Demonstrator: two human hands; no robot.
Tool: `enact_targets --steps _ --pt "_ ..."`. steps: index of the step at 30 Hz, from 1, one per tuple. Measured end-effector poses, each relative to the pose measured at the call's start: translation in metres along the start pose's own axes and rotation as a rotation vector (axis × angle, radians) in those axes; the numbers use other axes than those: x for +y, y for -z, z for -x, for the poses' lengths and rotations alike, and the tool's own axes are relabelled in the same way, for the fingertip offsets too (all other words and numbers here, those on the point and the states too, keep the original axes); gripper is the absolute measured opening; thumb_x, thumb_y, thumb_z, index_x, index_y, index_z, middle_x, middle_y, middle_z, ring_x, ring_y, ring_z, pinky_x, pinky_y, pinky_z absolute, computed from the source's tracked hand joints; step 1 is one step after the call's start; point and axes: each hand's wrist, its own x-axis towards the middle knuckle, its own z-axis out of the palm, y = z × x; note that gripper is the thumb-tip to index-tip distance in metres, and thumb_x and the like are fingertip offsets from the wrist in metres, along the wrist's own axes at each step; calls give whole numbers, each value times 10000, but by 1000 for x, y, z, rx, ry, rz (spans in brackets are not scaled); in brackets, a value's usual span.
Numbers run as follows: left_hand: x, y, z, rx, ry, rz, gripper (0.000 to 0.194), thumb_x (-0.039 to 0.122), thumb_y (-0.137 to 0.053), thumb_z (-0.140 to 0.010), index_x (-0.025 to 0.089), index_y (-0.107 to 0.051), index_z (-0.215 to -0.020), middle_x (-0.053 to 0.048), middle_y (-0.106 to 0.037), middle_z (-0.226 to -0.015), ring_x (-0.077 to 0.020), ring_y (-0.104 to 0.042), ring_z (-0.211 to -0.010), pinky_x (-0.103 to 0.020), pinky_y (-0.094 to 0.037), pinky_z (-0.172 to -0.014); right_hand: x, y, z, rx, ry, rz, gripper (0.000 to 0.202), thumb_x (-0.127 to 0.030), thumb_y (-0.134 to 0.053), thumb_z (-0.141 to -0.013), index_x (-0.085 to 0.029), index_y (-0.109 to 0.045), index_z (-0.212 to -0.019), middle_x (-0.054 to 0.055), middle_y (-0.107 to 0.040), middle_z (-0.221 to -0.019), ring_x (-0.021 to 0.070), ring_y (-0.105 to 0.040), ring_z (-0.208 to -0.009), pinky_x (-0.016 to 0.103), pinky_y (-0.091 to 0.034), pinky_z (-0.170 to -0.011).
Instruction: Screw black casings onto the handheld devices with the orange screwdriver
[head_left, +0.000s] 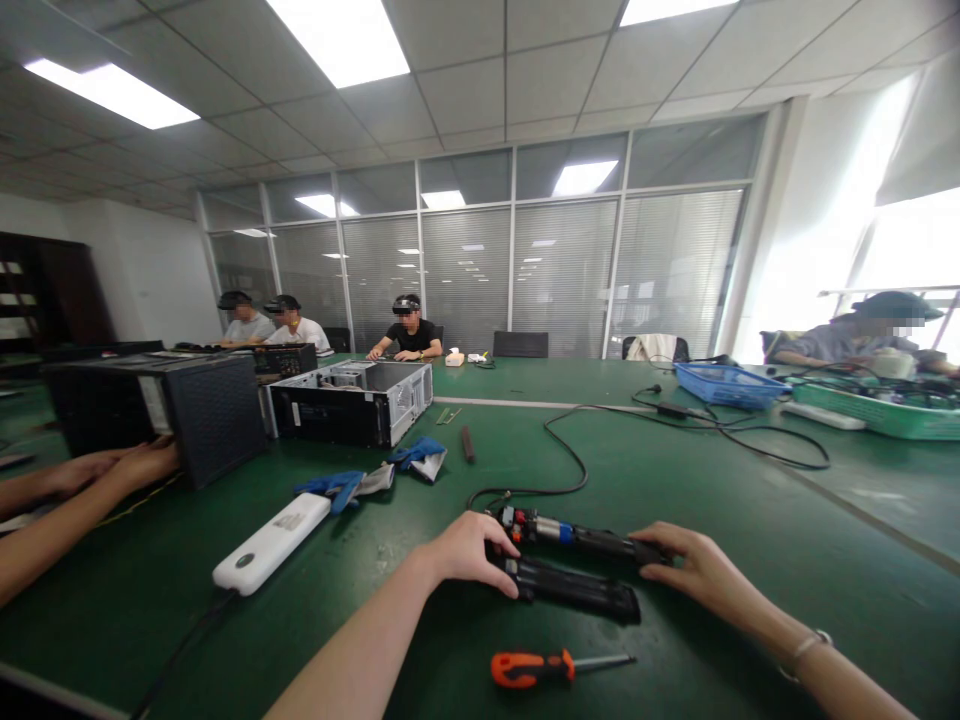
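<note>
An opened, stick-shaped electric tool (pixel 555 530) lies across the green table before me, showing a silver and blue motor and small red parts. Its black cable runs off from the left end. Beside it, nearer to me, is a separate black casing half (pixel 577 590). My left hand (pixel 472 550) is closed at the left end, thumb and fingers around the end of the casing half. At the tool's dark right end, my right hand (pixel 675 555) grips it between thumb and fingers. An orange-and-black screwdriver (pixel 529 669) lies in front, its shaft pointing right.
A white power strip (pixel 271 545), blue-grey gloves (pixel 420 457) and a small brown bar (pixel 468 444) lie leftward. Computer cases (pixel 349 405) stand behind, a co-worker's hands (pixel 142 465) at one. Blue (pixel 727 385) and green baskets (pixel 885 405) are at right. Other people sit around.
</note>
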Motion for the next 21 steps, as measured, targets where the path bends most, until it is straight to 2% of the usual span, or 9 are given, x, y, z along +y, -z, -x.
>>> enact_targets --steps 4,9,13,16,19,21 --pt "11 2 2 -11 8 -149 494 584 -785 -622 226 -759 -961 -30 -734 -878 -219 -669 -809 -269 -471 -747 -2 -3 -1 -17 31 -40 363 -386 -627 -784 -212 -682 -1098 66 -681 -1052 257 -609 -996 376 -480 -893" --pt "24 3 3 -22 -53 -295 351 548 -742 -704 250 -761 -889 -5 -719 -744 -189 -658 -709 -304 -458 -831 -4 -6 -3 -9 23 -60 346 -375 -645 -760 -204 -687 -1058 64 -685 -1025 256 -610 -984 385 -483 -889" --pt "30 7 5 -60 -69 -309 410 587 -733 -689 235 -755 -897 -13 -722 -771 -193 -659 -711 -300 -466 -805 -3 -7 -3 -20 16 -25 367 -382 -641 -767 -211 -677 -1089 67 -672 -1066 258 -600 -1020 401 -473 -932" --pt "33 14 8 -103 -33 -313 455 599 -755 -640 228 -743 -904 -7 -722 -786 -198 -660 -707 -292 -481 -737 -6 -6 0 35 57 71 398 -406 -643 -779 -235 -663 -1138 77 -620 -1185 268 -562 -1102 418 -438 -995" --pt "33 18 10 -102 26 -336 450 586 -770 -617 237 -737 -899 0 -718 -785 -210 -662 -717 -283 -483 -669 -17 -5 2 106 108 137 453 -452 -614 -811 -257 -619 -1220 86 -574 -1251 275 -530 -1155 425 -429 -1014" --pt "30 18 10 -98 38 -351 434 569 -772 -624 242 -736 -907 -1 -716 -794 -217 -664 -740 -284 -481 -668 -29 -6 4 79 141 140 433 -478 -583 -834 -256 -628 -1202 91 -590 -1212 266 -560 -1104 405 -471 -965"
